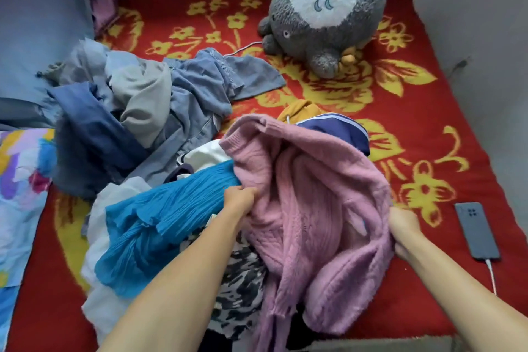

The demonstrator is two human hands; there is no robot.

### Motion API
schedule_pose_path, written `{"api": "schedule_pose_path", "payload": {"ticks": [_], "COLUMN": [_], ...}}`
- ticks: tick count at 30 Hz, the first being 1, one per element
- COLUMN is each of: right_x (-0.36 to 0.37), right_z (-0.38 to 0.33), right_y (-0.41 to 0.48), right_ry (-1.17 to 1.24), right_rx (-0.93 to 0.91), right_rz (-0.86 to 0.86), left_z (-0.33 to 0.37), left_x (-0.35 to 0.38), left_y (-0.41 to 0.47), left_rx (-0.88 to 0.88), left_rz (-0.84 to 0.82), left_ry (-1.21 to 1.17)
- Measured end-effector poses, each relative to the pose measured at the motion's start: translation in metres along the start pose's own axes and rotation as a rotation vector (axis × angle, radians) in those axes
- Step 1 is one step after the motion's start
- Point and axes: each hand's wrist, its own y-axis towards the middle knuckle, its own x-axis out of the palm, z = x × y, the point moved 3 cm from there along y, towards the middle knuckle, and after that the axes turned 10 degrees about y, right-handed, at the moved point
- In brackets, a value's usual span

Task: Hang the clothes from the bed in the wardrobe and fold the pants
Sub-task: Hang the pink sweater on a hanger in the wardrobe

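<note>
A pink knitted sweater [308,197] lies bunched on top of a clothes pile on the bed. My left hand [240,198] grips its left edge, fingers curled into the knit. My right hand [404,230] grips its right edge. Beside the sweater lie a bright blue crinkled garment [160,223], a black-and-white patterned piece [237,286], a navy garment with white stripes [340,131] and a mustard hooded piece [300,111]. Further back sits a heap of grey and blue denim clothes [148,111].
The bed is covered by a red blanket with yellow flowers [400,100]. A large grey plush toy [325,6] sits at the back. A phone on a charging cable [476,230] lies at the right. Blue pillow [37,23] and colourful bedding [20,194] at the left.
</note>
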Motion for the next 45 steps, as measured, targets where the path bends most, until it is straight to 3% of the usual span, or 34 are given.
{"api": "schedule_pose_path", "payload": {"ticks": [4,8,13,16,19,21,24,27,30,36,40,45], "right_x": [-0.009,0.021,0.107,0.16,0.185,0.178,0.142,0.095,0.054,-0.002,-0.01,-0.004], "right_z": [0.015,-0.029,-0.084,-0.09,-0.079,-0.071,-0.072,-0.091,-0.116,-0.17,-0.188,-0.175], "right_y": [0.004,-0.036,-0.086,-0.103,-0.106,-0.107,-0.12,-0.138,-0.158,-0.215,-0.265,-0.336], "right_ry": [-0.264,-0.571,-0.851,-0.99,-0.784,-0.438,-0.054,0.098,0.197,0.312,0.315,0.296], "right_rx": [-0.012,-0.36,-0.892,-0.968,-0.886,-0.716,-0.436,-0.344,-0.39,-0.523,-0.581,-0.605], "right_rz": [0.034,-0.056,-0.288,-0.473,-0.574,-0.628,-0.71,-0.733,-0.703,-0.804,-0.987,-1.282], "left_z": [-0.006,-0.04,-0.104,-0.114,-0.097,-0.073,-0.041,-0.023,0.0,0.041,0.048,0.009], "left_x": [-0.034,-0.067,-0.087,-0.093,-0.098,-0.101,-0.092,-0.078,-0.078,-0.132,-0.187,-0.238], "left_y": [-0.02,-0.046,-0.056,-0.057,-0.04,-0.023,-0.013,-0.025,-0.06,-0.154,-0.214,-0.306], "left_rx": [0.079,0.146,0.119,0.079,0.059,0.057,0.067,0.052,0.059,0.304,0.469,0.565], "left_rz": [0.086,0.036,-0.202,-0.291,-0.241,-0.172,-0.257,-0.376,-0.511,-0.645,-0.508,-0.07], "left_ry": [-0.118,0.041,0.436,0.464,0.23,-0.091,-0.392,-0.343,-0.298,-0.259,-0.275,-0.231]}}
